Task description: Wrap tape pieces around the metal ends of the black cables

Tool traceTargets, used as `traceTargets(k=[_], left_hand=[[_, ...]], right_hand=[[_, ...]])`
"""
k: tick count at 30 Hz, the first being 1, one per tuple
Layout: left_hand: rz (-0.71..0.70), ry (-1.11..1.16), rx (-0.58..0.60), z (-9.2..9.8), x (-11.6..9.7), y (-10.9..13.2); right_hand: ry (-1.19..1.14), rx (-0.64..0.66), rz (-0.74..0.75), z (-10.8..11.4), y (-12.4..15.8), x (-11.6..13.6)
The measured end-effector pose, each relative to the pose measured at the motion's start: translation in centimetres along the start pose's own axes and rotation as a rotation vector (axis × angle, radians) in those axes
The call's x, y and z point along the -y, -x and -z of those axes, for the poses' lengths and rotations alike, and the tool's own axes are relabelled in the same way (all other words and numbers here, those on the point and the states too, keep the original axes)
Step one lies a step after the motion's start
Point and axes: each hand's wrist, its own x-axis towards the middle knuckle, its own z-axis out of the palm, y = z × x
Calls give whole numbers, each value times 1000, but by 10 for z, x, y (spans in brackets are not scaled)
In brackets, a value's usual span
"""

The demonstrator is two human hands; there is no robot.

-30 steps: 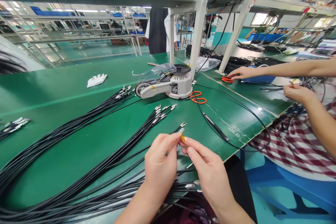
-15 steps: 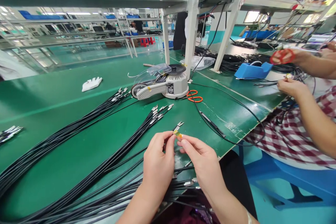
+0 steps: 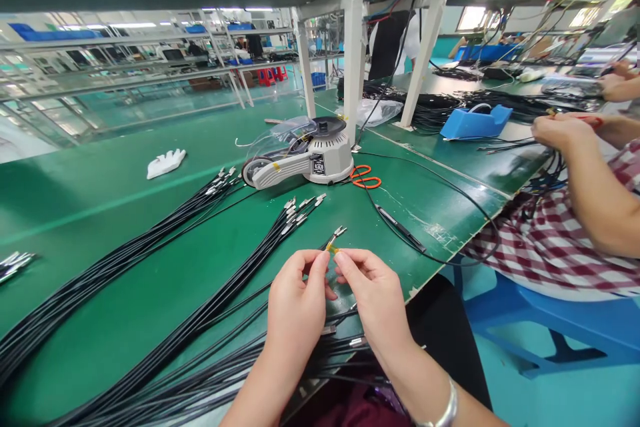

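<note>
Your left hand (image 3: 297, 300) and right hand (image 3: 373, 297) both pinch the cable end (image 3: 334, 240), now pressing the yellow tape (image 3: 332, 250) closer around it than a second ago. The tape dispenser (image 3: 300, 157) sits at twelve o'clock, untouched.

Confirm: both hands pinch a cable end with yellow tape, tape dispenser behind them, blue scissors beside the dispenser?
One error: the scissors are orange, not blue, as the head view shows. The rest holds: the left hand and right hand pinch the cable end with yellow tape, and the dispenser sits behind them.
</note>
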Motion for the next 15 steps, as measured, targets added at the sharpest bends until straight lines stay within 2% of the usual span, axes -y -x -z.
traceTargets(k=[4,8,15], left_hand=[[81,162,61,0,2,0],[133,337,111,1,1,-1],[194,496,176,1,-3,-1]], right_hand=[[-58,14,9,-4,0,0],[-162,36,-43,-8,1,4],[-204,52,-66,-12,1,14]])
